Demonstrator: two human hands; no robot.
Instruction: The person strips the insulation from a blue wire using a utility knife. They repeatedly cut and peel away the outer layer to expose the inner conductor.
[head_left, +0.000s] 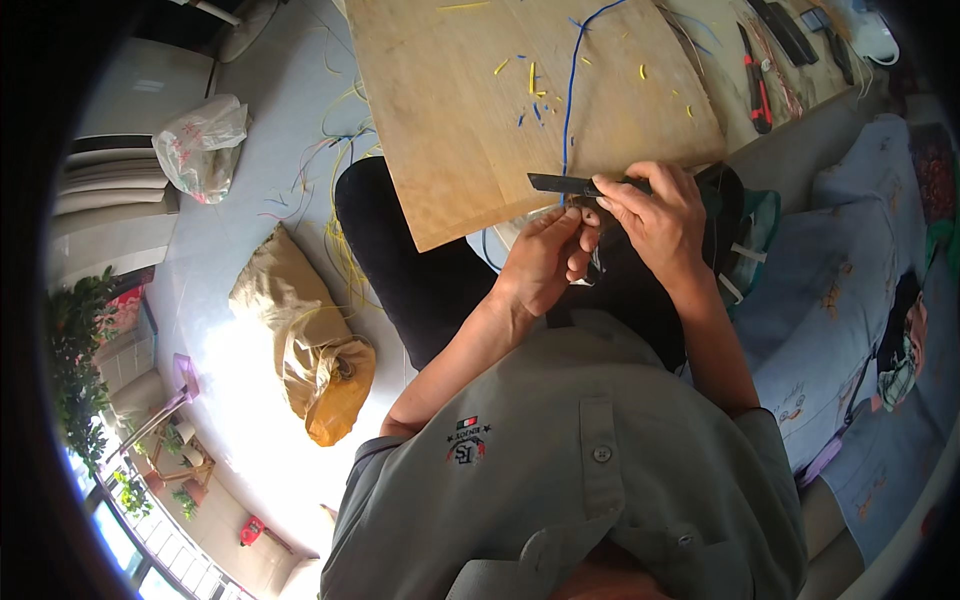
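A blue insulated wire (569, 97) runs down the wooden board (450, 135) to its near edge. There my left hand (544, 255) pinches its lower end between thumb and fingers; the exact grip is partly hidden. My right hand (660, 214) holds a dark-bladed utility knife (559, 184), its blade pointing left and lying across the wire just above my left fingertips. Whether the edge touches the insulation I cannot tell. Short yellow insulation scraps (532, 77) and small blue scraps (537, 112) are scattered over the board.
Red-and-black pliers (759, 97) and stripped copper strands (780, 75) lie on the table to the right. Loose yellow wires (341, 247) trail on the floor at left, near a tan sack (300, 330) and a plastic bag (202, 146). A cloth-covered sofa (810, 262) stands at right.
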